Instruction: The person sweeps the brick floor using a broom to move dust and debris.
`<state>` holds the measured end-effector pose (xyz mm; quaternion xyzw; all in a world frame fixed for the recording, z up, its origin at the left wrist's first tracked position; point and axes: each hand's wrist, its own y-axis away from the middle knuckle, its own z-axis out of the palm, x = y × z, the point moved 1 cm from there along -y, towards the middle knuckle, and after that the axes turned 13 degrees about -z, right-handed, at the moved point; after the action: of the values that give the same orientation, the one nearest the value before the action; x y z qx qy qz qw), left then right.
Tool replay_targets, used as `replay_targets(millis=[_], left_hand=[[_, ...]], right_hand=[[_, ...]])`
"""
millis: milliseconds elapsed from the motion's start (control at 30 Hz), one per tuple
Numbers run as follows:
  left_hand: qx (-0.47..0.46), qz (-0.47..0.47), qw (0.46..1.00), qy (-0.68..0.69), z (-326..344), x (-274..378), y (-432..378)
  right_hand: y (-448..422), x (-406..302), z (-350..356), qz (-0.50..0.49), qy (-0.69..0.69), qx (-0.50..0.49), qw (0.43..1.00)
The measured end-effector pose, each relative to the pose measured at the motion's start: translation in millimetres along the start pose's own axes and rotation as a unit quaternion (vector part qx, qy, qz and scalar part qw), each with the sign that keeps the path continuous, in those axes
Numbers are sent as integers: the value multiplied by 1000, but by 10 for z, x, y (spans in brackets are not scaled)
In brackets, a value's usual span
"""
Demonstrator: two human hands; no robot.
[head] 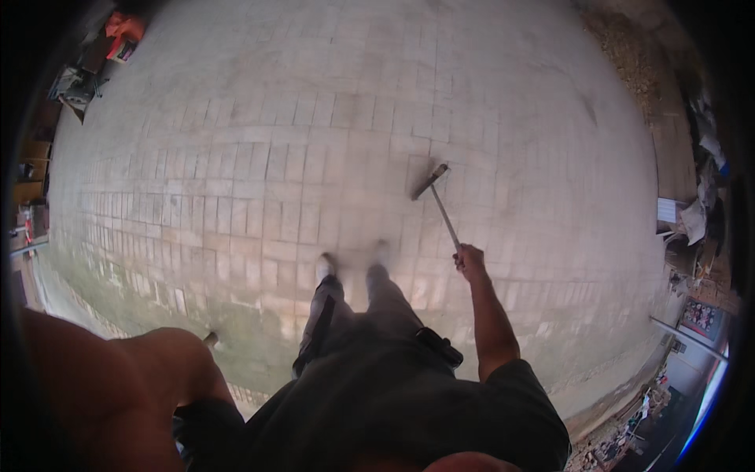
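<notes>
My right hand (470,261) grips the pale handle (446,218) of a push broom, with that arm stretched forward. The dark broom head (429,182) lies slanted on the paved floor (283,194), ahead and to the right of my feet, and is somewhat blurred. My left arm (171,360) is bent and raised close to the camera; its hand is out of view. Below me are my light shoes (325,266), the right one blurred. A black pouch (439,348) sits at my right hip.
Cluttered material (699,218) lines the right edge, next to a brown board (673,159). Debris (613,433) is heaped at the lower right. Red items (124,35) and a wheeled object (75,88) stand at the upper left. A small brown object (210,338) shows past my left elbow.
</notes>
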<state>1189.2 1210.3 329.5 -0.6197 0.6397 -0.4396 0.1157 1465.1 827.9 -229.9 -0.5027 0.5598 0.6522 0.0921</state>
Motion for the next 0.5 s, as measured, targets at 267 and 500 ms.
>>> replay_targets(millis=[267,500], left_hand=[[2,26,999,-27,-29,228,-87],[45,19,997,-51,-141,228,-105]], right_hand=[[215,-207,853,60,-41,-97,993],[-124,209,335,-218,365,-278,862]])
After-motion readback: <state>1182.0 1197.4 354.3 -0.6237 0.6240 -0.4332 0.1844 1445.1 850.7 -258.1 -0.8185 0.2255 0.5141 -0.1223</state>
